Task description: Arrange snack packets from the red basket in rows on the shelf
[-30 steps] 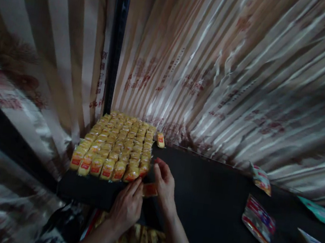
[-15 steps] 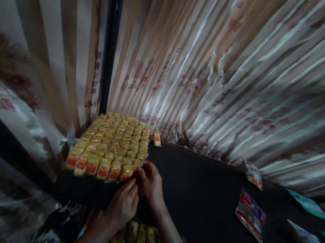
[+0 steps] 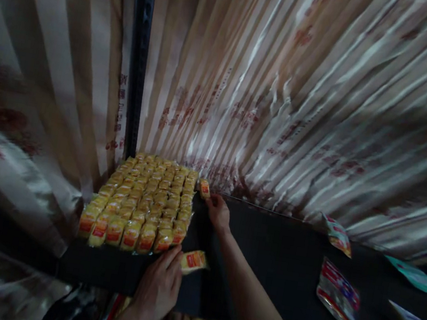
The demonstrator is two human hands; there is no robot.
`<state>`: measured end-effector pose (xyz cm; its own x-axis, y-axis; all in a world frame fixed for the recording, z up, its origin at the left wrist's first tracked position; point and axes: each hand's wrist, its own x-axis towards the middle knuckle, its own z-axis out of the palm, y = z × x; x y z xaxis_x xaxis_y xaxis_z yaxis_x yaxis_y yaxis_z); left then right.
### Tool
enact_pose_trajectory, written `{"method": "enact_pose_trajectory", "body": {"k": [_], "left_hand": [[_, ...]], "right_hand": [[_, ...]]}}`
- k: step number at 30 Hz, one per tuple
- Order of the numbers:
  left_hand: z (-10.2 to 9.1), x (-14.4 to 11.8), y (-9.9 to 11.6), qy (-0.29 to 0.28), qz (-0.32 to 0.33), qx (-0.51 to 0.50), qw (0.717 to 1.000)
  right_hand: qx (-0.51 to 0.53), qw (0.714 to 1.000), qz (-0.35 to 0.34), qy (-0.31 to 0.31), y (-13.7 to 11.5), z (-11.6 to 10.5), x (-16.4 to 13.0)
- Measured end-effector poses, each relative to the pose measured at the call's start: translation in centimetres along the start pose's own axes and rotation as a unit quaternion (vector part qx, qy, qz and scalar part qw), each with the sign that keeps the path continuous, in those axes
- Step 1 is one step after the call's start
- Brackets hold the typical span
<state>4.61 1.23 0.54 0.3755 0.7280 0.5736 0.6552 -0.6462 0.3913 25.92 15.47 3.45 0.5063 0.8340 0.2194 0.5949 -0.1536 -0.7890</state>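
On the dark shelf [image 3: 280, 251], a block [image 3: 145, 203] of yellow wrapped packs is sitting at 11 o'clock from the left hand [image 3: 158, 285]. One loose item, the near pack [image 3: 194, 260], is lying at 2 o'clock from that hand, touching or just beside its fingers. These fingers are lying close together, slightly bent; whether they are gripping the near pack cannot be told.

At 1 o'clock from the left hand, the right hand [image 3: 218, 212] is resting with its fingers partly curled. Its tips are meeting the near end of the far pack [image 3: 204, 188], which is lying at 10 o'clock from it; a firm pinch cannot be confirmed.

Handling: each pack is probably weighing little and yielding under pressure. The glossy film is likely offering a slippery surface, and hard squeezing could be crushing the contents. Recommended hold: thumb and fingertips on the long sides, pressing lightly.
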Motion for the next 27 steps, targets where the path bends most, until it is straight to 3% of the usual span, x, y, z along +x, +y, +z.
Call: {"method": "enact_pose_trajectory", "body": {"k": [3, 10, 16, 21, 27], "left_hand": [[0.1, 0.0, 0.0, -0.006, -0.004, 0.006, 1.000], [-0.1, 0.1, -0.1, -0.016, -0.002, 0.004, 1.000], [-0.3, 0.2, 0.0, -0.019, -0.002, 0.000, 1.000], [-0.7, 0.2, 0.3, -0.052, -0.005, -0.016, 0.999], [-1.2, 0.4, 0.7, -0.105, -0.002, -0.010, 0.994]], "right_hand": [[-0.057, 0.998, 0.013, -0.023, 0.3, 1.3, 1.3], [-0.059, 0.997, 0.015, -0.057, -0.6, 3.5, 1.8], [-0.048, 0.997, -0.016, -0.053, -1.4, 3.8, 1.4], [-0.022, 0.999, -0.020, -0.020, -0.8, 0.4, -2.5], [0.048, 0.998, 0.041, 0.004, 0.8, -6.2, -11.2]]}}
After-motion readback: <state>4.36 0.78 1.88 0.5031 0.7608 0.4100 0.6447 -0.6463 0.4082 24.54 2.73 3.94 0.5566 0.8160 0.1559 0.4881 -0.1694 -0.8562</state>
